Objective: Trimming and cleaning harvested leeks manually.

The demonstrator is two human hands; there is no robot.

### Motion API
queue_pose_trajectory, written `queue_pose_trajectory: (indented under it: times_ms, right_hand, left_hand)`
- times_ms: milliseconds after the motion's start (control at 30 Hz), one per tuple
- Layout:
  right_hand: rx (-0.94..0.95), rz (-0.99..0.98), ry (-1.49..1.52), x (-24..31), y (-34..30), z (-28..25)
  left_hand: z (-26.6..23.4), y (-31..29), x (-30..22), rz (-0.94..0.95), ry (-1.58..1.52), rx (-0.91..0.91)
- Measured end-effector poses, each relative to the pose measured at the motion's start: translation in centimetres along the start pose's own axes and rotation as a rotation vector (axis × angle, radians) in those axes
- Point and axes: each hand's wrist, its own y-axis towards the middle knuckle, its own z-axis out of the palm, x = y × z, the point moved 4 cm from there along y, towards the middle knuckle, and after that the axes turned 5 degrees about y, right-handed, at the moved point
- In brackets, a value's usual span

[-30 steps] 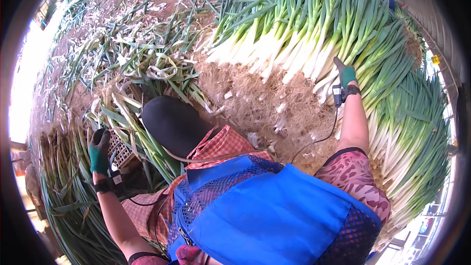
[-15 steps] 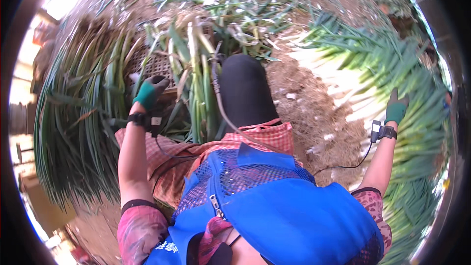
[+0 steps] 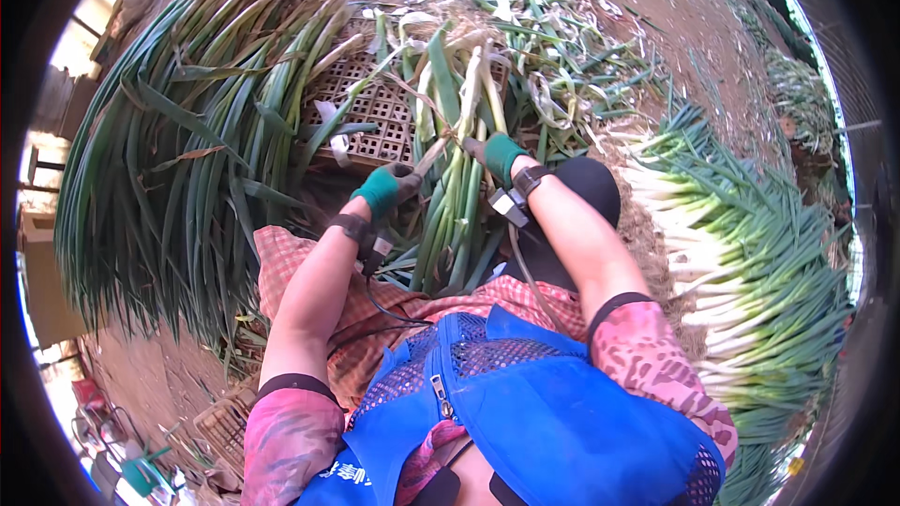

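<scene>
In front of me, long green onions lie over a plastic crate, roots away from me and leaves towards my lap. My left hand, in a green glove with dark fingers, is closed on a pale strip-like leaf at their left side. From the right, my right hand, gloved alike, has its fingers bent against the stalks beside a brown, dry wisp; its fingertips are partly hidden. A thin hose rises from my lap to behind my right wrist, and its end is hidden.
A big heap of untrimmed green onions lies left, partly over the beige crate. Cleaned onions with white stems lie in a long row at right. Stripped leaves litter the ground ahead. Another crate stands low at left.
My right hand has left the row of cleaned onions and come to the onions before me. My left hand has moved right to them. The hose's nozzle no longer shows.
</scene>
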Motion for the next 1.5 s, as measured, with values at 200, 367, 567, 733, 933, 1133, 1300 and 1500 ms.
queue_pose_trajectory:
  times_ms: [200, 367, 567, 733, 933, 1133, 1300, 1500]
  right_hand:
    - [-0.188, 0.250, 0.330, -1.9, 1.7, 4.8]
    - [-0.105, 0.157, 0.263, -0.8, 1.3, 5.1]
    - [-0.104, 0.046, 0.428, 0.4, 1.5, 6.1]
    - [0.272, -0.178, 0.833, 2.6, 2.7, 7.8]
    - [0.001, -0.906, 0.223, 10.2, 0.1, 2.0]
    - [-0.048, -0.400, 0.398, 7.2, -0.1, 4.2]
    - [-0.048, -0.795, 0.627, 11.9, -2.4, 4.3]
    - [-0.002, -0.591, 0.580, 12.0, -0.6, 4.7]
  left_hand:
    - [1.7, 1.0, 1.3, -0.104, 0.115, -0.038]
    - [2.7, 3.0, 2.4, -0.034, 0.079, -0.028]
    - [3.3, 1.3, 0.5, 0.050, -0.190, -0.039]
    - [1.2, 2.2, 2.1, 0.192, 0.033, -0.206]
    - [-6.8, -1.2, -2.8, 0.101, -0.205, -0.474]
    - [-9.5, -1.1, -1.4, -0.249, 0.641, -0.435]
    - [-9.7, -4.2, -5.8, -0.115, 0.558, -0.550]
    - [-11.1, -4.0, -4.9, -0.139, 0.552, -0.609]
